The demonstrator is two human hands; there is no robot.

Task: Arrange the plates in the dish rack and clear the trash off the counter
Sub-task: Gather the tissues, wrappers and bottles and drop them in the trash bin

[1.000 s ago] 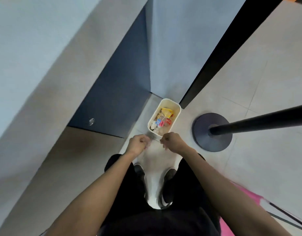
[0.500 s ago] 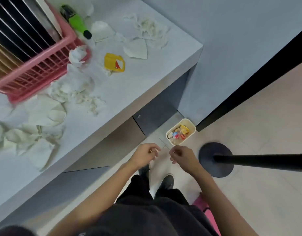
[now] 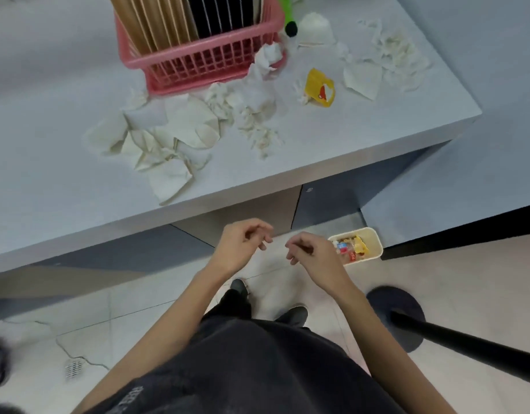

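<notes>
A pink dish rack (image 3: 204, 67) is sitting at the far side of the grey counter (image 3: 48, 180), and plates (image 3: 180, 16) are standing on edge inside it in a tight row, tan ones to the left and dark ones to the right. Down on the floor, against the cabinet just past the counter's right end, a small cream bin (image 3: 376, 245) is holding a few bright wrappers (image 3: 351, 249) in red, yellow and blue. The trash is lying on the counter: crumpled white tissues (image 3: 174, 135) are spreading from the rack's front wall towards the near edge, with one wad resting against the rack's right corner. More torn tissue is lying near the right end. A yellow wrapper (image 3: 319, 88) is lying between the two heaps. A green object with a black tip (image 3: 289, 16) is lying just beside the rack's right side. Both hands are hovering below the counter edge and above the floor, near each other but apart. The left hand (image 3: 242, 249) and the right hand (image 3: 313, 253) are both hanging with fingers loosely curled, holding nothing. The right hand is partly covering the bin's left end. A black post (image 3: 466, 345) on a round base (image 3: 389, 303) is standing on the tiles to the person's right, near the bin.
</notes>
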